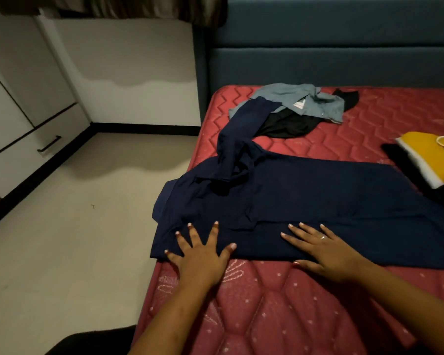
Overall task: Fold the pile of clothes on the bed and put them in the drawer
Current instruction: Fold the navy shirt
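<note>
We look down at a red mattress (267,308) where a navy garment (305,201) lies spread across the near part, its left end reaching the mattress's left edge. Our left hand (200,257) and right hand (326,252) lie flat on its near fold, fingers straight and splayed wide, holding nothing — only pressing. One twisted strip of the garment trails far, touching the loose pile (300,108) of grey and black clothes near the headboard. We judge the cloth soft, light and limp: it will sag and crease, so it is best pinched at corners or along a folded edge, with the stray strip laid in first. A folded stack (431,160), yellow on top, sits at the right, just beside the garment's far right corner. Bare mattress lies near us; the left edge drops to open floor — the drawer (36,147) is across it, shut.
</note>
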The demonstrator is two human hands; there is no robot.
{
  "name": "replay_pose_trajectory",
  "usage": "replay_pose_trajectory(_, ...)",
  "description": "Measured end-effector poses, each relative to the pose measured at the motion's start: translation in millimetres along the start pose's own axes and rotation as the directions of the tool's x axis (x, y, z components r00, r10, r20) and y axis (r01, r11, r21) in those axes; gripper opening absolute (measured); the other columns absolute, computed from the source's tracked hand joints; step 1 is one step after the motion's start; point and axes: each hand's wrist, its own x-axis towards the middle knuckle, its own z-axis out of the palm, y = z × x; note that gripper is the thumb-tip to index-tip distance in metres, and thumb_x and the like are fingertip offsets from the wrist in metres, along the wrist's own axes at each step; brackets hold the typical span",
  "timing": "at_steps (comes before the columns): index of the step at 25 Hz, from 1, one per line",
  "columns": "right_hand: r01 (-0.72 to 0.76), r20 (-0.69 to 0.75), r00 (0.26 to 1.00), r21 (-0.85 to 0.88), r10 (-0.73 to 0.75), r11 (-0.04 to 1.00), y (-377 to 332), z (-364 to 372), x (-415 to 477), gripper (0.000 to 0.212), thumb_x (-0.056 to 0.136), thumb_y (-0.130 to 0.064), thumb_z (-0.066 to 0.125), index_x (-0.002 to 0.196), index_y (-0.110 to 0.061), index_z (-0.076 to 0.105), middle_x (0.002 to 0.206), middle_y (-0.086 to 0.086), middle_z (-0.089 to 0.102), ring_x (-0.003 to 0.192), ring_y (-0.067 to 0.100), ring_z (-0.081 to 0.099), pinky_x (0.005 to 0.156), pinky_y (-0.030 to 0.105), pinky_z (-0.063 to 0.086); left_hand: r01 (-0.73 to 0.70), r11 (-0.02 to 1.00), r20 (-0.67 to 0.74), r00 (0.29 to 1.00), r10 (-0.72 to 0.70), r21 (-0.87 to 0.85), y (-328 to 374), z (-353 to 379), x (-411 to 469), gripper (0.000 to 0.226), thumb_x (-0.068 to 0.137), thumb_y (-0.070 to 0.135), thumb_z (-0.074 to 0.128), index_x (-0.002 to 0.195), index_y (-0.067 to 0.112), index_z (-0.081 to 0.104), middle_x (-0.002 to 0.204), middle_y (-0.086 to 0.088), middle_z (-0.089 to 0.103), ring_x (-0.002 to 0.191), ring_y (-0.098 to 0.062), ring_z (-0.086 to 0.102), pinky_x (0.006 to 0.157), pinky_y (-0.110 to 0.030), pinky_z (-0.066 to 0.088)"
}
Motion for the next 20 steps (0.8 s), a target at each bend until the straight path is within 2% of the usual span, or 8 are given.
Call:
replay_pose_trajectory(2, -0.089, 0.057, 0.995, 0.09, 0.084, 0.992, 21, -2, -17, 0.084, 0.056, -0.094, -0.014, 0.134, -0.061, -0.021, 0.15, -0.024, -0.02, 0.143, 0.004, -0.016, 0.117, 0.044, -0.006, -0.005, 0.998, -0.154, 0.988, 0.016, 0.068, 14, -4, 5, 0.071, 0.092, 0.068, 0.024, 0.153, 0.038, 0.002, 0.16, -0.01, -0.01, 0.145, -0.04, -0.009, 0.109, -0.068, -0.002)
replay_pose_trajectory(4, -0.116, 0.051, 0.993, 0.181, 0.109, 0.977, 19, -4, -15, 0.086, 0.057, -0.093, -0.009, 0.136, -0.06, -0.017, 0.15, -0.024, -0.017, 0.144, 0.004, -0.014, 0.117, 0.047, -0.005, -0.168, 0.973, -0.318, 0.924, 0.211, 0.159, 40, -8, 18, 0.063, 0.096, 0.056, 0.038, 0.151, 0.035, 0.015, 0.161, -0.004, 0.001, 0.147, -0.032, 0.0, 0.113, -0.061, 0.004)
replay_pose_trajectory(6, -0.061, 0.002, 0.998, 0.212, 0.062, 0.975, 1, -6, -2, 0.083, 0.065, -0.086, -0.003, 0.142, -0.057, -0.008, 0.156, -0.021, -0.01, 0.146, 0.006, -0.01, 0.117, 0.047, -0.006, -0.326, 0.917, -0.265, 0.886, 0.381, 0.228, 64, -12, 32, 0.053, 0.095, 0.048, 0.046, 0.145, 0.038, 0.031, 0.16, 0.001, 0.009, 0.147, -0.023, 0.005, 0.114, -0.055, 0.016)
replay_pose_trajectory(8, 0.027, -0.056, 0.998, 0.191, -0.017, 0.981, -14, -2, 9, 0.079, 0.072, -0.08, 0.001, 0.147, -0.052, -0.002, 0.159, -0.017, -0.005, 0.147, 0.007, -0.01, 0.116, 0.045, -0.009, -0.317, 0.908, -0.212, 0.901, 0.379, 0.273, 71, -16, 49, 0.042, 0.094, 0.047, 0.05, 0.133, 0.032, 0.046, 0.155, 0.002, 0.02, 0.143, -0.022, 0.015, 0.107, -0.05, 0.032)
replay_pose_trajectory(11, 0.046, -0.085, 0.996, 0.231, -0.027, 0.972, -15, 8, 13, 0.076, 0.074, -0.078, 0.0, 0.146, -0.053, 0.0, 0.159, -0.018, -0.005, 0.146, 0.007, -0.012, 0.114, 0.044, -0.014, -0.179, 0.947, -0.298, 0.919, 0.257, 0.265, 56, -25, 68, 0.037, 0.094, 0.049, 0.049, 0.121, 0.024, 0.057, 0.142, 0.001, 0.038, 0.129, -0.023, 0.033, 0.089, -0.042, 0.044)
replay_pose_trajectory(14, 0.019, -0.053, 0.999, 0.303, -0.003, 0.953, -16, 6, 17, 0.08, 0.07, -0.079, -0.004, 0.146, -0.054, 0.003, 0.159, -0.02, -0.004, 0.146, 0.008, -0.012, 0.114, 0.047, -0.015, -0.118, 0.935, -0.504, 0.816, 0.283, 0.335, 60, -21, 71, 0.029, 0.089, 0.029, 0.062, 0.115, 0.017, 0.06, 0.137, -0.007, 0.048, 0.12, -0.029, 0.045, 0.086, -0.045, 0.044)
replay_pose_trajectory(16, 0.003, -0.015, 1.0, 0.346, 0.002, 0.938, -15, 2, 18, 0.071, 0.08, -0.075, 0.003, 0.147, -0.053, 0.006, 0.158, -0.021, -0.003, 0.146, 0.006, -0.011, 0.114, 0.049, -0.015, -0.167, 0.928, -0.58, 0.74, 0.341, 0.332, 84, -10, 63, 0.033, 0.076, 0.01, 0.062, 0.109, 0.012, 0.06, 0.13, -0.014, 0.054, 0.112, -0.035, 0.052, 0.085, -0.048, 0.046)
replay_pose_trajectory(20, -0.22, -0.044, 0.969, 0.3, 0.244, 0.928, 38, 13, 3, 0.055, 0.098, -0.058, 0.02, 0.149, -0.047, 0.002, 0.159, -0.022, -0.001, 0.147, 0.006, -0.005, 0.115, 0.054, -0.007, -0.457, 0.872, -0.466, 0.742, 0.482, 0.175, 146, 35, 34, 0.037, 0.075, 0.024, 0.061, 0.11, 0.012, 0.061, 0.122, -0.014, 0.058, 0.111, -0.038, 0.057, 0.091, -0.047, 0.051)
